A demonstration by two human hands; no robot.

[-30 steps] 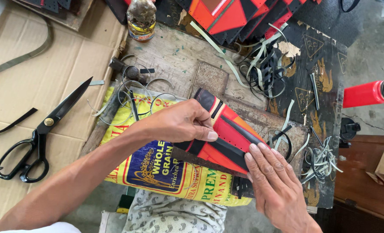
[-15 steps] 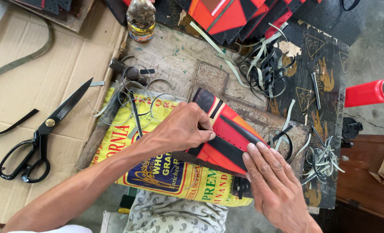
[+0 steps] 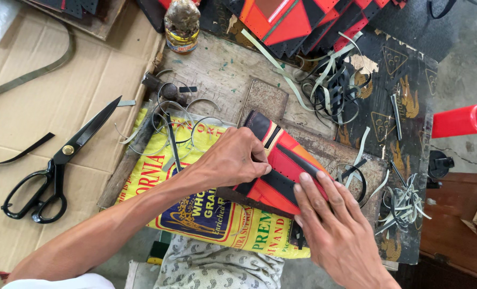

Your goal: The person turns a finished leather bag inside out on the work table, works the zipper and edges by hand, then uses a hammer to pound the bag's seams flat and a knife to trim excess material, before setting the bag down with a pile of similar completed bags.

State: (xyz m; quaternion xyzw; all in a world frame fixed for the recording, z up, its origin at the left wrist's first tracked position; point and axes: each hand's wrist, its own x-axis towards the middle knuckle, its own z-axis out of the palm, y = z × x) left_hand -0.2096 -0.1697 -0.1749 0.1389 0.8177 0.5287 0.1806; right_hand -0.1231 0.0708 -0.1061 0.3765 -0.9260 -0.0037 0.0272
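A red, orange and black stitched leather piece (image 3: 281,155) lies on the workbench over a yellow printed sack (image 3: 195,208). My left hand (image 3: 233,159) rests on its left part, fingers curled and pinching at its edge. My right hand (image 3: 329,219) lies flat on its lower right end, fingers spread and pressing down. Neither hand lifts it.
Black scissors (image 3: 56,166) lie on cardboard (image 3: 61,96) at the left. A jar (image 3: 181,24) stands at the top. More red and black leather pieces (image 3: 302,21) are stacked behind. Trimmed strips (image 3: 329,85) and wire loops litter the bench. A red cylinder (image 3: 458,120) sits at the right.
My left hand has slid slightly right along the leather piece and its fingers have curled in. My right hand stays pressed on the lower end.
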